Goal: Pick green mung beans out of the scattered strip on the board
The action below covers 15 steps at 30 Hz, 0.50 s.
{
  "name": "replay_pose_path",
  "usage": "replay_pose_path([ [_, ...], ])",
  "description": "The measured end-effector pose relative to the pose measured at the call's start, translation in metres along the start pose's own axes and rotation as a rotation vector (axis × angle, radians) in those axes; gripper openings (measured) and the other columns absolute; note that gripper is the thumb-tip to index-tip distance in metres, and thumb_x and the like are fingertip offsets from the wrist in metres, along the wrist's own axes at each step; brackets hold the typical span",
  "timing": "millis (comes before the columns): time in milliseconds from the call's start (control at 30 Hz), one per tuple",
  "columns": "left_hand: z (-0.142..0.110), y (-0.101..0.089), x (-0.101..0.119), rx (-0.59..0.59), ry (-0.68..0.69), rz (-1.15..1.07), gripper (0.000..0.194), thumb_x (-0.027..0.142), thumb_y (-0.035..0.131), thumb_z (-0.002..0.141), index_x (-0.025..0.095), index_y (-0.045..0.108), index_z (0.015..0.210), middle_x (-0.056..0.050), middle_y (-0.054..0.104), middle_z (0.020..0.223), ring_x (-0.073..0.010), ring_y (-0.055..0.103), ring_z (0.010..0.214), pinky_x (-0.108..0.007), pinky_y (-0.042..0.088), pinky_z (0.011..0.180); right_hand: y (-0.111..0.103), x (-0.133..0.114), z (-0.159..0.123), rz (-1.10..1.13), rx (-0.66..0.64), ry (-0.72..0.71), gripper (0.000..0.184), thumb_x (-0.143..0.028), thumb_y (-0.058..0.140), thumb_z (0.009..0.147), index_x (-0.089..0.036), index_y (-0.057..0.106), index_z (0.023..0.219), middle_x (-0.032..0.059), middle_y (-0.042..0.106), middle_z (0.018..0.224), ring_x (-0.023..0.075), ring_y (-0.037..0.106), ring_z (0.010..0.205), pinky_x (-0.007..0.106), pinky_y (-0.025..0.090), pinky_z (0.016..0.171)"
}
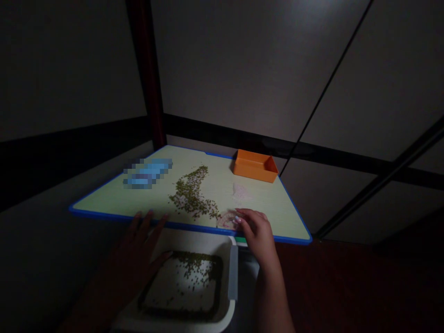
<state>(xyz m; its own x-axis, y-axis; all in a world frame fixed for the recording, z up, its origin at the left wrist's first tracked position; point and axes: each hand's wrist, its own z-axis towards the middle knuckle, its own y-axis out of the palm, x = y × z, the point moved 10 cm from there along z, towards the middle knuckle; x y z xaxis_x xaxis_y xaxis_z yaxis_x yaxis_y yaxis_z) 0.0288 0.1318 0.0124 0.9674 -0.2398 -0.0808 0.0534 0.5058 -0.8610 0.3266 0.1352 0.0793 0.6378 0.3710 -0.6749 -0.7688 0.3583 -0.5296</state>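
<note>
Small green beans [189,192], perhaps mung beans, lie scattered in a curved patch across the pale tabletop [263,203]. My right hand [255,226] reaches over the front edge, beside the near end of the beans. Its thumb and forefinger are bent with a small gap between them, and nothing shows in it. Deep in shadow, my left hand [144,243] has its fingers spread, the tips by the blue front rim. Its thumb reaches over a white basin [227,319] below the edge, where more beans line the bottom.
An orange open box [255,167] stands at the back right of the table. On the left lies a blurred bluish object [148,173]. Pinkish worn-looking patches mark the tabletop near my right hand. Dark wall panels [243,60] rise close behind.
</note>
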Motion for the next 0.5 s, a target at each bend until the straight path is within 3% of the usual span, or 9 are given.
replay_pose_path([
  [200,-0.002,0.0038,0.0012,-0.009,0.031,0.036,0.072,0.056,0.05,0.085,0.022,0.042,0.149,-0.021,0.044,0.158,-0.0434,0.035,0.148,-0.058,0.047,0.108,-0.0015,0.0047,-0.0006,0.014,0.018,0.018,0.022,-0.024,0.058,0.092,-0.023,0.076,0.104,0.008,0.078,0.107,0.0255,0.067,0.099,0.042,0.045,0.095],
  [500,-0.001,0.0016,0.0023,-0.029,0.027,0.034,0.072,0.056,0.048,0.086,0.023,0.04,0.15,-0.022,0.044,0.157,-0.0432,0.034,0.148,-0.057,0.049,0.106,0.0049,-0.0041,-0.0009,0.03,-0.045,-0.002,0.022,-0.021,0.057,0.093,-0.021,0.075,0.106,0.0075,0.078,0.107,0.025,0.068,0.099,0.042,0.043,0.096],
])
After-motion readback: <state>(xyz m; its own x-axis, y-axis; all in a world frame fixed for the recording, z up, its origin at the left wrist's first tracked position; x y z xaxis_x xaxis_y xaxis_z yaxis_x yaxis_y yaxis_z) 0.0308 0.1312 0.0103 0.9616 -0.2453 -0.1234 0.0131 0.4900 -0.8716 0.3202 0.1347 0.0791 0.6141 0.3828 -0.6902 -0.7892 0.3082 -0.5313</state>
